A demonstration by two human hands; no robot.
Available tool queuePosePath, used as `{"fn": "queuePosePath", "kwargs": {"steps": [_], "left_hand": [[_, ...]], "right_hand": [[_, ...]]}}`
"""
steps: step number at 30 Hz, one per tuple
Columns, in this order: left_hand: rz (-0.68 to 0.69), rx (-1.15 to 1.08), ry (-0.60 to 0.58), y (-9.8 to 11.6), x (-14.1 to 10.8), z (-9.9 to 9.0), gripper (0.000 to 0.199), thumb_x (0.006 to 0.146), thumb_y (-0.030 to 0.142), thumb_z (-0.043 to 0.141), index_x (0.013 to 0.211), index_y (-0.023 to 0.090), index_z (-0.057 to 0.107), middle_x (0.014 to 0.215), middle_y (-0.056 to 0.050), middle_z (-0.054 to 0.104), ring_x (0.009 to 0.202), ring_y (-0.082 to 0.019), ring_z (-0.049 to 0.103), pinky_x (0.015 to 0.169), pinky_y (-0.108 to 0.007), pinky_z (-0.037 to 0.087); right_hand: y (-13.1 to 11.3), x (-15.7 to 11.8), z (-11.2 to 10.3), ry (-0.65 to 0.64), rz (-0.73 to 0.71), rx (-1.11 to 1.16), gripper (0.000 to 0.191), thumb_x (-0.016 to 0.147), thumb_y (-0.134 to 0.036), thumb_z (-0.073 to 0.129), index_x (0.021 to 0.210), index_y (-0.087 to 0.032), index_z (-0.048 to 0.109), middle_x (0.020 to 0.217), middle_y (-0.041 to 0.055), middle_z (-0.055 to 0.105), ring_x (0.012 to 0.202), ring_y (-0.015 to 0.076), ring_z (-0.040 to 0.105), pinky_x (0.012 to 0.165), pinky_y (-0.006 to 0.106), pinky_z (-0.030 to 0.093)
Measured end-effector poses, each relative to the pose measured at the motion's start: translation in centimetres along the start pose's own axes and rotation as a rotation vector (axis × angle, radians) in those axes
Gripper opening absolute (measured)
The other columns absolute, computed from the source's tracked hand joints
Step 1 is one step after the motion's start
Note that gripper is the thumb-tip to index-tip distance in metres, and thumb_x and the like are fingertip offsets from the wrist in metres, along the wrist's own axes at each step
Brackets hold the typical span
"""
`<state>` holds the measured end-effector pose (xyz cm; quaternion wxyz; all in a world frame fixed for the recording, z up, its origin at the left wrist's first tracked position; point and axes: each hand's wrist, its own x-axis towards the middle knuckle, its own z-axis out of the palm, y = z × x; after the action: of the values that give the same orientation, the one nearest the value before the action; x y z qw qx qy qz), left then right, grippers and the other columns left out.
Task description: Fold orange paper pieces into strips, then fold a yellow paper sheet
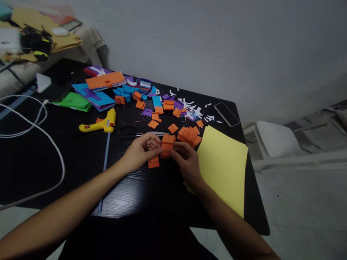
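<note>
Between my two hands is a folded orange paper piece (167, 142), raised a little over the black table. My left hand (142, 151) pinches its left side with thumb and fingers. On the right side, my right hand (187, 160) grips it the same way. Another orange paper piece (154, 162) shows just under my left fingers; whether they touch it I cannot tell. Scissors (157, 133) lie behind my hands, partly covered by them. A heap of orange folded pieces (189, 135) sits just beyond my right hand.
A yellow glue gun (100, 124) lies left of my hands. Yellow paper sheets (222, 163) lie at the right, a phone (226, 114) behind them. Coloured paper stacks (95, 96) and white scraps (191, 107) spread along the back. A white cable (58, 147) loops over the left side.
</note>
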<state>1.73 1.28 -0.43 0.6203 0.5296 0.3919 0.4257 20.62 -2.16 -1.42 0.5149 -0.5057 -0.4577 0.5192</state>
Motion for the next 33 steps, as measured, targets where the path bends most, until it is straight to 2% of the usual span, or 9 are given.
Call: {"fn": "queuePosePath", "kwargs": {"steps": [3, 7, 10, 13, 17, 21, 26, 33], "left_hand": [[-0.008, -0.021, 0.005, -0.2, 0.0, 0.0, 0.035, 0.073, 0.028, 0.085, 0.096, 0.017, 0.061, 0.076, 0.002, 0.067, 0.065, -0.011, 0.062, 0.062, -0.022, 0.046], [0.010, -0.060, 0.068, -0.4, 0.0, 0.0, 0.043, 0.075, 0.032, 0.084, 0.105, 0.020, 0.056, 0.075, 0.004, 0.066, 0.064, -0.012, 0.064, 0.061, -0.021, 0.048], [0.021, -0.109, 0.102, -0.4, 0.1, 0.0, 0.054, 0.073, 0.031, 0.087, 0.113, 0.021, 0.051, 0.076, 0.005, 0.068, 0.062, -0.011, 0.064, 0.060, -0.021, 0.049], [0.004, -0.145, 0.084, -0.1, 0.2, 0.0, 0.064, 0.068, 0.029, 0.090, 0.117, 0.021, 0.050, 0.079, 0.002, 0.071, 0.062, -0.012, 0.065, 0.060, -0.021, 0.050], [-0.045, -0.167, 0.071, 0.2, 0.2, -0.1, 0.062, 0.066, 0.029, 0.092, 0.112, 0.019, 0.051, 0.081, 0.000, 0.074, 0.061, -0.013, 0.067, 0.058, -0.022, 0.052], [-0.030, -0.183, 0.155, 0.5, 0.3, -0.1, 0.062, 0.062, 0.027, 0.093, 0.107, 0.018, 0.052, 0.082, -0.001, 0.076, 0.062, -0.014, 0.068, 0.057, -0.022, 0.054], [0.036, -0.214, 0.243, 0.6, 0.4, -0.2, 0.058, 0.062, 0.023, 0.092, 0.104, 0.018, 0.052, 0.085, -0.002, 0.078, 0.061, -0.013, 0.068, 0.056, -0.021, 0.054], [0.057, -0.204, 0.279, 0.5, 0.5, -0.2, 0.059, 0.061, 0.024, 0.093, 0.102, 0.019, 0.051, 0.083, 0.000, 0.077, 0.060, -0.012, 0.068, 0.055, -0.020, 0.054]], "right_hand": [[-0.1, 0.0, 0.0, -0.003, -0.010, -0.016, 0.026, 0.077, -0.035, 0.081, 0.099, -0.023, 0.075, 0.097, 0.0033, 0.079, 0.090, 0.0222, 0.074, 0.086, 0.036, 0.059], [-0.4, -0.1, 0.0, -0.022, -0.045, -0.087, 0.023, 0.081, -0.034, 0.077, 0.101, -0.024, 0.078, 0.098, 0.0034, 0.080, 0.091, 0.0233, 0.074, 0.086, 0.037, 0.058], [-0.5, -0.1, 0.0, -0.045, -0.079, -0.133, 0.022, 0.084, -0.034, 0.073, 0.103, -0.025, 0.079, 0.100, 0.0032, 0.080, 0.094, 0.0239, 0.073, 0.088, 0.038, 0.056], [-0.6, -0.2, -0.1, -0.069, -0.083, -0.168, 0.022, 0.087, -0.034, 0.071, 0.105, -0.026, 0.079, 0.101, 0.0032, 0.080, 0.096, 0.0242, 0.073, 0.089, 0.038, 0.055], [-0.7, -0.2, -0.1, -0.076, -0.090, -0.177, 0.022, 0.089, -0.036, 0.068, 0.105, -0.025, 0.079, 0.101, 0.0028, 0.079, 0.096, 0.0234, 0.071, 0.089, 0.037, 0.054], [-0.9, -0.3, 0.0, -0.083, -0.083, -0.141, 0.024, 0.089, -0.041, 0.068, 0.106, -0.025, 0.077, 0.099, 0.0027, 0.078, 0.094, 0.0225, 0.071, 0.086, 0.036, 0.054], [-0.9, -0.3, 0.3, -0.176, 0.023, 0.024, 0.032, 0.079, -0.043, 0.081, 0.105, -0.026, 0.073, 0.093, 0.0009, 0.077, 0.084, 0.0202, 0.071, 0.082, 0.035, 0.056], [-1.0, -0.3, 0.3, -0.151, 0.104, -0.001, 0.030, 0.073, -0.043, 0.086, 0.092, -0.022, 0.075, 0.087, 0.0004, 0.075, 0.078, 0.0173, 0.067, 0.076, 0.031, 0.054]]}}
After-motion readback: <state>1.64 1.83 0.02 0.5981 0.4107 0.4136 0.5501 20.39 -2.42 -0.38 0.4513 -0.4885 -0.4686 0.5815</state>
